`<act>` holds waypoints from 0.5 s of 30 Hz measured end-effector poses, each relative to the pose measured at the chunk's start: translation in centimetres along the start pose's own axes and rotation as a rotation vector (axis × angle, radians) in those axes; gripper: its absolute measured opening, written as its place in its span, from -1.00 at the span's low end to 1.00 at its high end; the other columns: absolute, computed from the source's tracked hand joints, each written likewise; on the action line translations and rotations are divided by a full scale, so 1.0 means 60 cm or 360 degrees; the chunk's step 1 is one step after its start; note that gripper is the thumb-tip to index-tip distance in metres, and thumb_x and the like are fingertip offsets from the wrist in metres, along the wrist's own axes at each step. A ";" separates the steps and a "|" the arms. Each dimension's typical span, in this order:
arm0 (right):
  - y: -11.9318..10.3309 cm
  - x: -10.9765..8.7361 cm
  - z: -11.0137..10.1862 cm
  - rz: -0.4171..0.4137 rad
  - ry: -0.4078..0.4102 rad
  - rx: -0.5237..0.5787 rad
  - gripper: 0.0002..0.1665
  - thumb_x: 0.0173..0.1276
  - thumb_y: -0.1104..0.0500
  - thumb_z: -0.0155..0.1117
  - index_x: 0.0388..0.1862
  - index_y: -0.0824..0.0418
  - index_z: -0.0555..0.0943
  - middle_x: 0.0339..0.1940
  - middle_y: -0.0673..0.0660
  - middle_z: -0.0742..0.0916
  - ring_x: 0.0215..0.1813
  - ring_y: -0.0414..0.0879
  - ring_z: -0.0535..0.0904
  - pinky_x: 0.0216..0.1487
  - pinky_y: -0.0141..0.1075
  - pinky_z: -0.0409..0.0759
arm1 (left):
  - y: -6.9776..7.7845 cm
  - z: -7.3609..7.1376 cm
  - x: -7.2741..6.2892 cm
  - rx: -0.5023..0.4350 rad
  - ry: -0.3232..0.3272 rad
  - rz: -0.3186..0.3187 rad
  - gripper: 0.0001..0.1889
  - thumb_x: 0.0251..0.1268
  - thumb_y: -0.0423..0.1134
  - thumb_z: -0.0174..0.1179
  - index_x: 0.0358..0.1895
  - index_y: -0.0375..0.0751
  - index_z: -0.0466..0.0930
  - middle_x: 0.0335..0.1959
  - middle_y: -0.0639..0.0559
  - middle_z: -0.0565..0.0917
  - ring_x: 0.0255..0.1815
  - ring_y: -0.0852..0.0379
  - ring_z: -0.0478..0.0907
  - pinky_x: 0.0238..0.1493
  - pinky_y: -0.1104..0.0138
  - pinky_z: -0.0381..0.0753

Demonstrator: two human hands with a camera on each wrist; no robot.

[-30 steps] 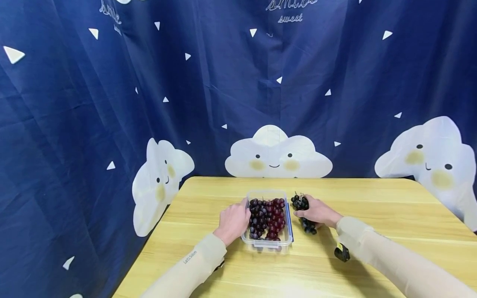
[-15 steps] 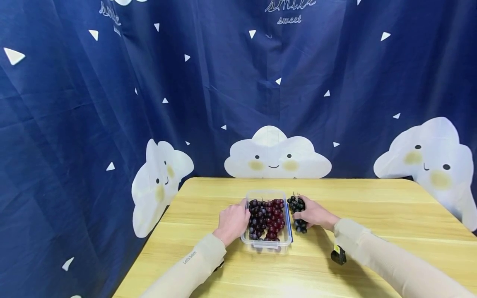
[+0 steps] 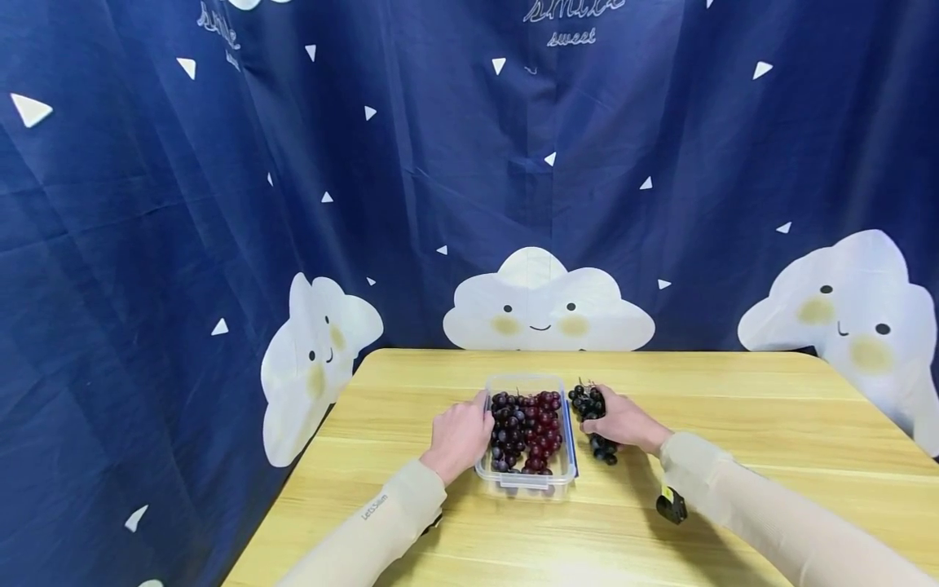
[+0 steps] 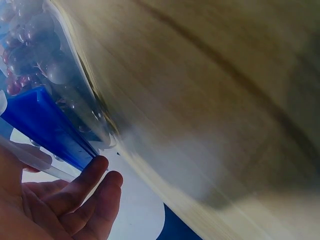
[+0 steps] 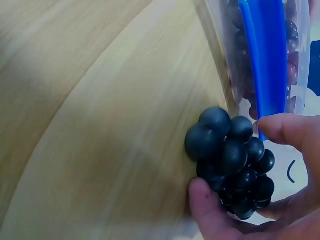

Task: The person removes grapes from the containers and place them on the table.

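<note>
A clear plastic food container [image 3: 524, 481] with blue side flaps stands on the wooden table. Inside it lie dark purple grapes [image 3: 506, 432] on the left and red grapes [image 3: 543, 428] on the right. My left hand [image 3: 460, 436] grips the container's left rim; in the left wrist view its fingers bend near the blue flap [image 4: 50, 127]. Just right of the container, my right hand [image 3: 623, 417] holds a bunch of black grapes [image 3: 603, 447]. The right wrist view has this black bunch [image 5: 232, 155] between thumb and fingers, close by the other blue flap [image 5: 270, 55].
Light wooden table [image 3: 734, 408] surrounds the container. Behind it hangs a dark blue curtain [image 3: 469, 163] printed with white clouds and triangles. A small black device [image 3: 671, 505] hangs under the right wrist.
My right hand moved the black grapes left toward the container, then slightly back right. My left hand has stayed on the rim, and the container has not moved.
</note>
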State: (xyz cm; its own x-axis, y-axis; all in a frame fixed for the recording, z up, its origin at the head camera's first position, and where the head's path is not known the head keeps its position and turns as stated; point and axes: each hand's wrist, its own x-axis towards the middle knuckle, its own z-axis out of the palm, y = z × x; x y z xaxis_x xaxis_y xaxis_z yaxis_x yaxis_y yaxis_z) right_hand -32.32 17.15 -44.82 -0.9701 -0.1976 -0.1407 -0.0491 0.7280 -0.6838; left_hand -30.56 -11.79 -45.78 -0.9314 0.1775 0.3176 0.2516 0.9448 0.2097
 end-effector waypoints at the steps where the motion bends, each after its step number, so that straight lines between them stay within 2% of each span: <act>1: -0.001 -0.001 0.000 -0.0007 0.0006 -0.0035 0.14 0.33 0.07 0.36 0.63 0.37 -0.11 0.48 0.64 0.22 -0.58 0.02 0.54 -0.33 -0.01 0.67 | 0.000 0.000 0.000 -0.0004 0.0004 0.0006 -0.52 0.51 -0.09 0.01 0.42 -0.09 0.45 -0.37 -0.06 0.72 -0.53 0.07 0.55 -0.63 0.23 0.39; 3: -0.003 -0.004 -0.002 -0.0035 0.0018 -0.0115 0.13 0.34 0.05 0.36 0.62 0.40 -0.09 0.47 0.63 0.25 -0.22 0.25 0.68 0.00 0.11 0.64 | 0.000 0.001 0.000 -0.0011 0.0007 0.0016 -0.52 0.52 -0.10 0.01 0.42 -0.11 0.45 -0.39 -0.06 0.71 -0.53 0.07 0.55 -0.63 0.23 0.40; 4: -0.004 -0.006 -0.003 -0.0051 0.0026 -0.0156 0.12 0.34 0.03 0.36 0.61 0.43 -0.07 0.46 0.64 0.26 -0.01 0.36 0.65 0.14 0.17 0.57 | 0.000 0.001 0.000 -0.0011 0.0009 0.0020 -0.52 0.52 -0.10 0.01 0.42 -0.11 0.45 -0.39 -0.05 0.71 -0.53 0.07 0.56 -0.63 0.24 0.40; 6: -0.008 -0.011 -0.005 -0.0062 0.0040 -0.0223 0.12 0.33 0.00 0.36 0.59 0.46 -0.04 0.45 0.65 0.27 0.35 0.51 0.38 0.35 0.29 0.34 | 0.001 0.000 -0.001 -0.0003 0.0018 0.0025 -0.52 0.51 -0.11 0.02 0.41 -0.12 0.45 -0.39 -0.05 0.72 -0.50 0.06 0.59 -0.62 0.23 0.42; 7: -0.009 -0.013 -0.006 -0.0051 0.0042 -0.0243 0.12 0.33 -0.01 0.36 0.59 0.45 -0.03 0.45 0.65 0.27 0.38 0.52 0.34 0.36 0.30 0.31 | 0.001 -0.001 -0.002 0.0002 0.0017 0.0029 -0.52 0.51 -0.11 0.03 0.41 -0.13 0.45 -0.40 -0.04 0.71 -0.50 0.06 0.59 -0.61 0.24 0.43; 8: -0.010 -0.014 -0.007 -0.0051 0.0047 -0.0267 0.12 0.33 -0.01 0.36 0.59 0.46 -0.03 0.45 0.65 0.26 0.45 0.55 0.21 0.41 0.33 0.21 | 0.002 -0.001 -0.002 0.0006 0.0016 0.0032 -0.52 0.51 -0.12 0.03 0.41 -0.13 0.45 -0.42 -0.03 0.70 -0.49 0.06 0.59 -0.61 0.24 0.43; 9: -0.011 -0.016 -0.008 -0.0044 0.0053 -0.0291 0.12 0.33 -0.03 0.36 0.59 0.46 -0.03 0.45 0.66 0.25 0.45 0.56 0.20 0.41 0.35 0.20 | 0.002 -0.002 -0.003 0.0011 0.0022 0.0041 -0.52 0.50 -0.12 0.04 0.41 -0.14 0.46 -0.44 -0.02 0.70 -0.49 0.06 0.59 -0.62 0.25 0.43; 15: -0.025 -0.022 -0.023 -0.0082 0.0098 -0.0460 0.08 0.32 -0.08 0.35 0.55 0.48 0.08 0.37 0.68 0.34 0.37 0.61 0.27 0.32 0.36 0.31 | 0.002 -0.002 -0.002 0.0044 0.0040 0.0060 -0.51 0.48 -0.12 0.05 0.40 -0.15 0.47 -0.52 0.03 0.63 -0.54 0.11 0.53 -0.66 0.28 0.37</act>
State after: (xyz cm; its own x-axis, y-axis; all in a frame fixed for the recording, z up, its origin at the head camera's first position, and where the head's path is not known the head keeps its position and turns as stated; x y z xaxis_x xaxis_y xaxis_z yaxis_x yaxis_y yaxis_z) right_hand -31.31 17.21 -42.60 -0.9767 -0.2055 -0.0616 -0.1556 0.8765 -0.4556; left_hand -30.40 -11.72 -45.70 -0.9145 0.2065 0.3479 0.2787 0.9449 0.1717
